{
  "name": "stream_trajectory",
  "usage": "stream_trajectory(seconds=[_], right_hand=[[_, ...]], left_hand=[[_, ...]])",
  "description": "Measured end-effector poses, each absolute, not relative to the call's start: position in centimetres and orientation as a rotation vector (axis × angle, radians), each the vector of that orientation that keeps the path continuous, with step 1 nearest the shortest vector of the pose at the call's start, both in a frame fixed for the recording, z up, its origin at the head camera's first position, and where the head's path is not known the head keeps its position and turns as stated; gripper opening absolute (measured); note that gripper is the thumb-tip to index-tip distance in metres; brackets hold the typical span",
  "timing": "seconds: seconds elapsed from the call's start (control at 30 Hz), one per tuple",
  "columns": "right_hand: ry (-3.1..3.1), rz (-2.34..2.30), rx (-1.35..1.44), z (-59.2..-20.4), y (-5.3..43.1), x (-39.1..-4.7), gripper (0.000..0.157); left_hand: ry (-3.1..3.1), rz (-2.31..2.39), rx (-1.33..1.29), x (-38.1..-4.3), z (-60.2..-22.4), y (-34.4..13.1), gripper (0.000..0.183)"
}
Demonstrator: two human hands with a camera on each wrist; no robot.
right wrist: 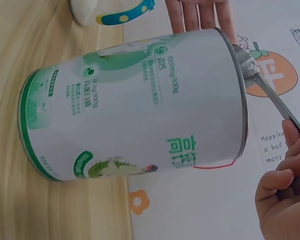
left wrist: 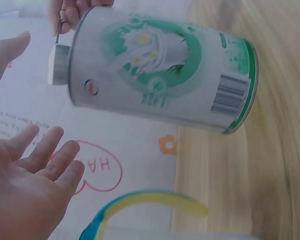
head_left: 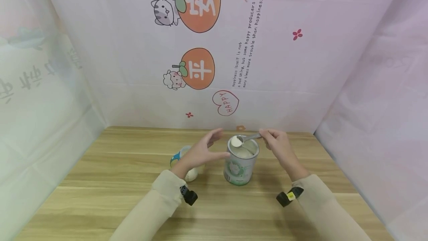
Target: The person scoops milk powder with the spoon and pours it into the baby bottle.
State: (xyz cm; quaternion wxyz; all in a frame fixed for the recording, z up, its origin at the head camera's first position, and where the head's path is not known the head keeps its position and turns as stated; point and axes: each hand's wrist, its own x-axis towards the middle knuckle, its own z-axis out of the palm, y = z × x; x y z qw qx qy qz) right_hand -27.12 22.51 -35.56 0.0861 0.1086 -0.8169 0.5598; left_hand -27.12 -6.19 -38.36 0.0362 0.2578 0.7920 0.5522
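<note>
Cream sleeves [head_left: 147, 211] come in from the near edge on both sides, each cuff with a small black camera [head_left: 190, 196] strapped at the wrist; the right one carries a yellow sticker [head_left: 291, 196]. Beyond the cuffs, the left hand [head_left: 199, 154] is held wide, thumb well apart from the fingers, palm turned toward the can [head_left: 239, 170]; it holds nothing, and whether the thumb tip touches the can I cannot tell. The right hand [head_left: 280, 150] pinches the handle of a grey metal spoon [head_left: 252, 136] between thumb and fingers. The spoon's deep round bowl is full of white powder [head_left: 236, 141] and sits over the can's mouth, near the rim.

The can stands upright on the table [head_left: 234, 211] between the two hands, open at the top, with more pale powder [head_left: 243, 154] inside; its white side bears green print, and the left wrist view shows a barcode [left wrist: 229, 95] near the green base. To its left, partly hidden behind the left wrist, a cup [right wrist: 87, 11] with a blue and yellow handle [right wrist: 125, 16] stands on the wooden table. Past the table's far edge hangs a white cloth [head_left: 133, 66] printed with two orange fruits [head_left: 199, 68], a cat [head_left: 164, 11], a sheep [head_left: 174, 80], a red heart [head_left: 226, 103] reading HAPPY and lines of dark lettering [head_left: 247, 40]; more pale cloth [head_left: 388, 122] covers both sides
</note>
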Motion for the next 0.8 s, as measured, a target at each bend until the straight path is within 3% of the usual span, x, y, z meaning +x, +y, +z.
stream_trajectory(seconds=[0.27, 0.8], right_hand=[[-2.501, 1.624, 0.329, -34.8, 20.9, -27.3, 0.048], [-2.538, 1.669, 0.480, -33.5, 16.6, -27.9, 0.047]], left_hand=[[2.445, 1.689, 0.802, -26.8, -37.4, -8.0, 0.088], [2.542, 1.658, 0.710, -26.7, -38.3, -13.1, 0.081]])
